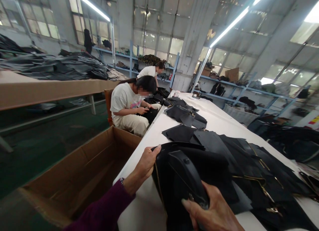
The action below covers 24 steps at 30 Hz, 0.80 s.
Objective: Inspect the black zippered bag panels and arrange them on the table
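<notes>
A black leather bag (189,168) with a stiff handle lies at the near end of a long white table (224,121). My left hand (147,163) grips the bag's left rim, thumb on top. My right hand (211,211) is closed around the black handle (186,177) at the bottom of the view. Gold zips show along the black pieces to the right.
Several flat black leather pieces (185,115) lie farther along the table. A large open cardboard box (82,174) stands on the floor to the left. Two seated people (129,104) work at the table's left side. Another table with stacked dark material (62,66) runs along the left.
</notes>
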Motion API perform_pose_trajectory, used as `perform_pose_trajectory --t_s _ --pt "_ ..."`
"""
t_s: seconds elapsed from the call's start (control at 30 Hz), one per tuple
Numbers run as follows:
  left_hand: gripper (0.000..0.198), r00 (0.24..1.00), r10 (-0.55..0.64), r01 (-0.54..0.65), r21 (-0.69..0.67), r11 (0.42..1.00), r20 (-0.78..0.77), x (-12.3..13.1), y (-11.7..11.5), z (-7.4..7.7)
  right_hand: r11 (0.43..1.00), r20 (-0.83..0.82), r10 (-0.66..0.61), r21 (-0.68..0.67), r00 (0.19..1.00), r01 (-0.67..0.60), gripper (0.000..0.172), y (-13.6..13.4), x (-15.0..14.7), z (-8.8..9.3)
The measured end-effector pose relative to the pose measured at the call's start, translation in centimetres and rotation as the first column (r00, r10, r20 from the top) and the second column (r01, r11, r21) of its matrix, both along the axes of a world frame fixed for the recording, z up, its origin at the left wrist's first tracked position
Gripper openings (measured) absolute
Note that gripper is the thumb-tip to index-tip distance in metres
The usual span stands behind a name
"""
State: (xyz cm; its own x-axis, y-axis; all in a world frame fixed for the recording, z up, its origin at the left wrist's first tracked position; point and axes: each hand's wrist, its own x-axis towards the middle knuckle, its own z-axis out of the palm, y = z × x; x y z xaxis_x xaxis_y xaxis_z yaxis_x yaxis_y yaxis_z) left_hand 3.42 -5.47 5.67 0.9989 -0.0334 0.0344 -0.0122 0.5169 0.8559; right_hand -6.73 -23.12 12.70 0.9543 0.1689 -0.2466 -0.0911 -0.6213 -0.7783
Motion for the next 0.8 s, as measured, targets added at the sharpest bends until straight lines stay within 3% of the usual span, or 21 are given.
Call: perform_pose_trajectory --t_s 0.13,0.3,0.4,0.5,0.63,0.7,0.8 --pt "0.030 0.998 -0.039 0.041 -0.043 0.998 0.041 -3.0 -0.2 1.0 0.995 0.029 0.046 0.082 0.999 -0.048 0.013 0.9 -0.2 0.3" --pt "0.031 0.999 -0.025 0.026 -0.067 0.997 0.025 -5.5 -0.6 1.2 0.975 0.089 0.048 0.212 0.995 -0.066 0.013 1.2 -1.4 1.1" --pt "0.031 0.988 0.135 -0.145 0.149 0.978 0.073 -5.4 -0.3 2.5 0.976 0.143 0.014 0.212 0.990 -0.045 0.014 0.4 -2.6 2.4" --pt "0.022 0.938 0.222 -0.320 0.423 0.848 0.264 -5.1 0.5 5.5 0.987 0.221 -0.085 0.155 0.972 0.051 0.016 -1.7 -4.4 4.2" --pt "0.031 0.878 0.090 -0.377 0.563 0.736 0.470 -5.2 1.4 9.3 0.963 0.326 -0.264 0.035 0.908 0.267 0.029 -6.1 -7.9 6.0" --pt "0.034 0.847 0.027 -0.423 0.645 0.637 0.530 -5.3 1.6 9.6 0.929 0.366 -0.327 -0.047 0.872 0.368 0.034 -8.4 -9.8 6.0" --pt "0.032 0.885 0.119 -0.454 0.775 0.440 0.451 -5.2 2.0 7.4 0.898 0.341 -0.371 -0.106 0.864 0.428 0.038 -10.8 -12.5 4.7"
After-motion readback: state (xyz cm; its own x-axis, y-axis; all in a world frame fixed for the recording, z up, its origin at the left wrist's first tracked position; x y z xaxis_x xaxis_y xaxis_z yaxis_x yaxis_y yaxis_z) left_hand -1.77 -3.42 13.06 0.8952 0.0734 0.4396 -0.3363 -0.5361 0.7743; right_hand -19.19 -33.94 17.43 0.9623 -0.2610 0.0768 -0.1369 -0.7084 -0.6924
